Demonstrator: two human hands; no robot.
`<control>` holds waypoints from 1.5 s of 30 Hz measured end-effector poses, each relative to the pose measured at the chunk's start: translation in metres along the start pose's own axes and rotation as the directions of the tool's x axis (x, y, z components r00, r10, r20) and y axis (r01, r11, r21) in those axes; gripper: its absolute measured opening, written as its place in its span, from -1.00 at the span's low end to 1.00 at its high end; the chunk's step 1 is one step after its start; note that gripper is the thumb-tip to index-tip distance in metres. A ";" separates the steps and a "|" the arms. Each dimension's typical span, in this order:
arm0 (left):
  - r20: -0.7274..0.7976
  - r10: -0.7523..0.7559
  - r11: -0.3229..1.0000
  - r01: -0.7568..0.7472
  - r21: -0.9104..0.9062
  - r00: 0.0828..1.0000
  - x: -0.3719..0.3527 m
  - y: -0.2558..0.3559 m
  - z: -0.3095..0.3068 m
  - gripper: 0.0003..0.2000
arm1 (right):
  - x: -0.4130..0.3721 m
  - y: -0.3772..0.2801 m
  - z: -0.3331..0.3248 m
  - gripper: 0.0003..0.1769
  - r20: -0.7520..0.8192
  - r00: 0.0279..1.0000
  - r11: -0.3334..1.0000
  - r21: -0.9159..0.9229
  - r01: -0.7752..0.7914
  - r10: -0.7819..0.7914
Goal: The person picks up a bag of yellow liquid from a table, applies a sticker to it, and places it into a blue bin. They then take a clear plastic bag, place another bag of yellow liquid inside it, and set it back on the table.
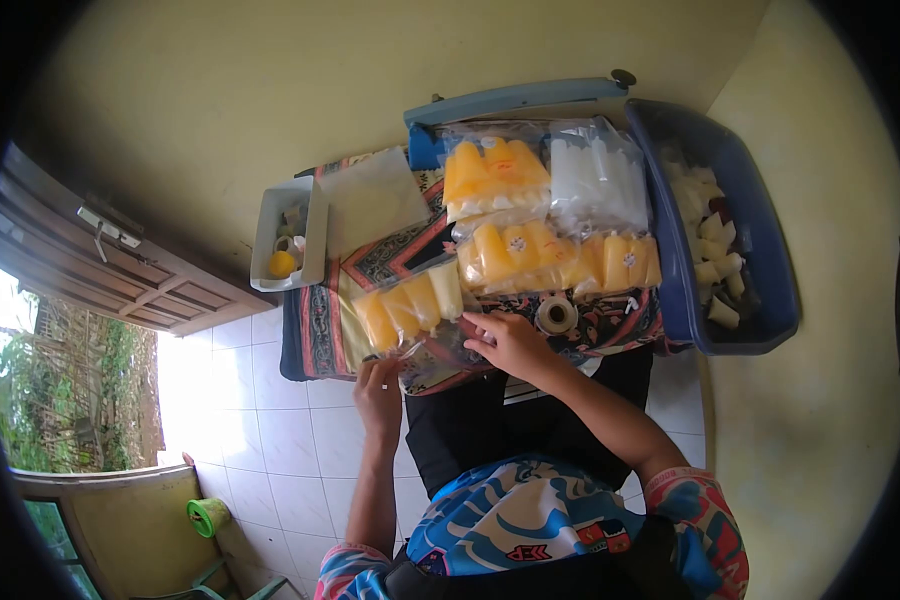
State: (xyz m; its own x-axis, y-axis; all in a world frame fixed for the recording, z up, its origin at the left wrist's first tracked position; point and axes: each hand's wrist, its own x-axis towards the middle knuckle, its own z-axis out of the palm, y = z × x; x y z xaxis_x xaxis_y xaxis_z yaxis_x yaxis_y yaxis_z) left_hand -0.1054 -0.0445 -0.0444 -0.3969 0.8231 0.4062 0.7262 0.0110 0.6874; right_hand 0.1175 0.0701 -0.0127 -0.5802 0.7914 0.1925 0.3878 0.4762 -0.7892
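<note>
Where both hands meet at the near edge of the patterned cloth [320, 320], a bag of ice pops [410, 305] lies slanted, holding yellow-orange sticks side by side. The left hand [380, 385] has its fingers curled shut on the bag's near corner. The right hand [510, 340] keeps its fingers close together, tips on the bag's other end; whether they pinch the plastic or only press on it cannot be told.

Just beyond the right fingertips sits a roll of tape [556, 315]. Farther out from those fingers lie more filled bags: a row of orange ones [560, 260], then an orange bag [490, 175] and a white bag [600, 180] side by side. Behind these stands a blue sealer [515, 100].

Outward past the right hand, a blue tub [770, 250] holds loose white pieces. Beyond the left fingers lies a sheet of clear plastic [370, 200], with a white tray [265, 240] beside it.
</note>
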 end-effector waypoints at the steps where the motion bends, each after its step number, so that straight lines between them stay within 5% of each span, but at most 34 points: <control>1: -0.001 -0.009 1.000 0.009 0.003 1.000 0.001 0.001 0.000 -0.85 | 0.003 -0.001 0.002 -0.51 0.001 1.000 0.999 -0.037 -0.014 0.014; 9: 0.124 -0.175 0.981 0.184 -0.059 0.977 0.012 0.004 -0.012 -0.84 | 0.010 0.001 0.012 -0.72 -0.068 0.995 0.933 -0.356 0.047 -0.076; 15: 0.047 0.014 0.998 -0.017 0.059 0.999 0.017 0.008 -0.013 -0.91 | 0.021 -0.004 0.009 -0.87 -0.197 0.961 0.909 -0.406 0.099 -0.192; 21: -0.073 -0.023 0.998 0.027 0.062 0.997 0.020 0.002 0.001 -0.90 | 0.025 -0.001 0.011 -0.80 -0.211 0.951 0.898 -0.424 0.119 -0.226; 27: 0.152 0.038 0.999 -0.041 0.018 0.988 0.024 -0.006 -0.005 -0.81 | 0.026 0.013 0.016 -0.72 -0.119 0.979 0.906 -0.411 0.103 -0.166; 30: 0.128 0.200 0.977 -0.208 0.054 0.971 0.031 -0.013 -0.005 -0.83 | 0.028 0.014 0.013 -0.71 -0.085 0.984 0.932 -0.344 0.117 -0.155; 36: 0.121 0.251 0.962 -0.262 0.082 0.960 0.036 -0.014 -0.004 -0.84 | 0.029 0.015 0.014 -0.78 -0.092 0.971 0.930 -0.321 0.181 -0.221; 42: 0.227 0.460 0.871 -0.486 0.071 0.858 0.050 -0.028 -0.008 -0.85 | 0.026 0.018 0.013 -0.81 -0.064 0.965 0.916 -0.337 0.218 -0.254; 45: 0.320 0.431 0.879 -0.473 0.061 0.844 0.052 -0.016 -0.019 -0.87 | 0.026 0.020 0.009 -0.80 -0.005 0.966 0.900 -0.365 0.237 -0.257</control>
State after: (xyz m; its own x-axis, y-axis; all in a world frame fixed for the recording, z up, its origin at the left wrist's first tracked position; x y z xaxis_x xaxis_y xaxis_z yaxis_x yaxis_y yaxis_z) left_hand -0.1484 -0.0125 -0.0233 0.1578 0.8807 0.4467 0.8605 -0.3445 0.3754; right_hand 0.1038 0.0964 -0.0294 -0.6567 0.6446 0.3915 0.4728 0.7563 -0.4522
